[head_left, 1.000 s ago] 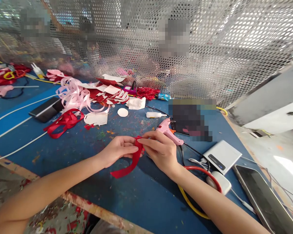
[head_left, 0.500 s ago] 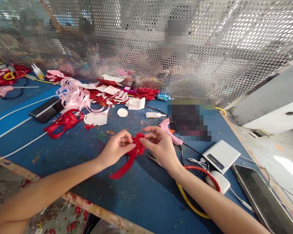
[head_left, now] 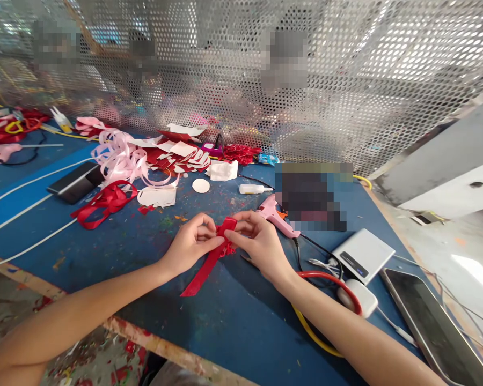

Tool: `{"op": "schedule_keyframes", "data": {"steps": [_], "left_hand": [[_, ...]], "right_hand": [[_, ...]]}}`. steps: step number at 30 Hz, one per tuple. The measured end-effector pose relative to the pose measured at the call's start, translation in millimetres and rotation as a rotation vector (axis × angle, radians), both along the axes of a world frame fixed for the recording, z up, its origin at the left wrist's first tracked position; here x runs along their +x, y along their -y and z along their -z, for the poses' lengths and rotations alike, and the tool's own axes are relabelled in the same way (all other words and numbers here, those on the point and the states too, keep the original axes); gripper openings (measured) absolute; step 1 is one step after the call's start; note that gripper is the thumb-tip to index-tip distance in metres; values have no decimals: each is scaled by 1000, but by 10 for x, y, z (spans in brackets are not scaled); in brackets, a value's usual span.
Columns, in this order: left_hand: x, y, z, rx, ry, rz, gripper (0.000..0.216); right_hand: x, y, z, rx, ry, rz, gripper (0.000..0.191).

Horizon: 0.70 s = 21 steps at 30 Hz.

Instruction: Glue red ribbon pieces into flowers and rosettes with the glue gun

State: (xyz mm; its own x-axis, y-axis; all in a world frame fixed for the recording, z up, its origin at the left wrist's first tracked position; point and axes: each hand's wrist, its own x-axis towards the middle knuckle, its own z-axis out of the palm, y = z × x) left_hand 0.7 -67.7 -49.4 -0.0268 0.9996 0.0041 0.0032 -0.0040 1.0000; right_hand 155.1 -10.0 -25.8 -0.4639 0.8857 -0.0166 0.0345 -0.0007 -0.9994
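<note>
A red ribbon (head_left: 204, 271) runs diagonally between my hands, its long tail hanging toward the lower left. Behind it shows a crinkled red piece (head_left: 228, 248), mostly covered by the ribbon and fingers. My left hand (head_left: 191, 241) pinches the ribbon from the left with thumb and fingers. On the other side, my right hand (head_left: 257, 241) grips the ribbon's upper end, its thumb pressed on the front. Just past my right hand lies a pink glue gun (head_left: 276, 215). Scissors or pliers with red and yellow handles (head_left: 352, 294) lie partly under my right forearm.
Pink ribbon (head_left: 123, 155), red ribbon loops (head_left: 104, 203) and red-and-white scraps (head_left: 173, 155) cover the back left. A white glue bottle (head_left: 253, 189) and a white paper disc (head_left: 201, 185) lie ahead. At right are a white power bank (head_left: 364, 254) and a phone (head_left: 434, 327).
My right thumb and fingers have closed onto the upper part of the ribbon. The ribbon now lies straighter and flatter across the crinkled red piece.
</note>
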Motion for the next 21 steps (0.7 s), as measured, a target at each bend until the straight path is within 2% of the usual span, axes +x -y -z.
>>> {"op": "schedule_keyframes", "data": {"steps": [7, 11, 14, 21], "left_hand": [[6, 4, -13, 6, 2, -8, 34], [-2, -17, -31, -21, -9, 10, 27], [-6, -28, -54, -24, -16, -8, 21], [-36, -14, -124, 77, -17, -51, 24]], "right_hand": [[17, -38, -3, 33, -7, 17, 23], [30, -36, -45, 39, 21, -9, 19], [39, -19, -87, 87, 64, -23, 20], [38, 36, -152, 192, 156, -114, 31]]}}
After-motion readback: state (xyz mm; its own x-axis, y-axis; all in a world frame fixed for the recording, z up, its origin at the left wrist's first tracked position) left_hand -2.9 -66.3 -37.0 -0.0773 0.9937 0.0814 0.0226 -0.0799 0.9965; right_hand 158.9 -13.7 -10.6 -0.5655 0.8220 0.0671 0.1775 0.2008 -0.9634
